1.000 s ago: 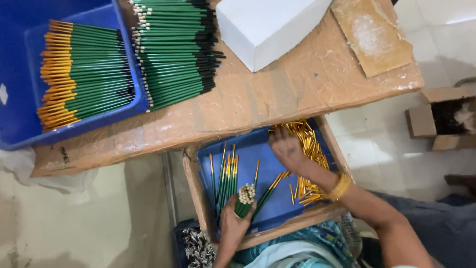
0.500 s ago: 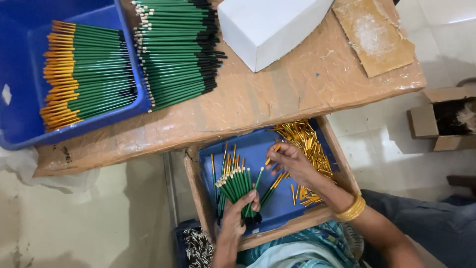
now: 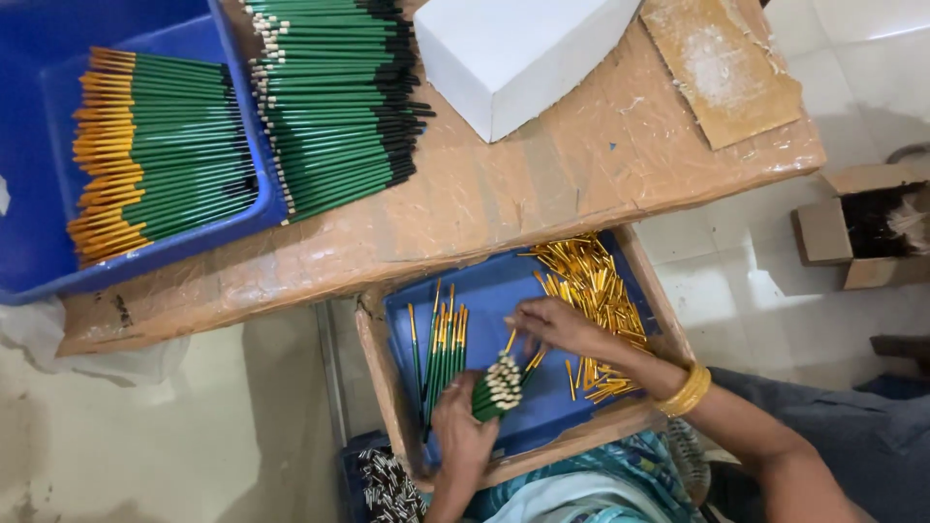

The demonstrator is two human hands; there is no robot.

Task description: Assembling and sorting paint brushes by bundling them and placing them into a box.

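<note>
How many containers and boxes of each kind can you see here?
Blue tub: 1
Blue-lined tray: 1
White box: 1
Open cardboard carton: 1
Total: 4

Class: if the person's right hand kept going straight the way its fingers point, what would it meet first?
The right hand points left across the blue tray; it would probably meet the gold-tipped green sticks lying there first, though depth is unclear.

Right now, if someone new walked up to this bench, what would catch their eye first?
Probably the stacks of green sticks: one heap with gold caps in the blue bin at upper left, another heap with black tips on the table beside it. Next, the pile of gold caps in the lap tray, where the left hand grips a green bundle and the right hand reaches in.
</note>
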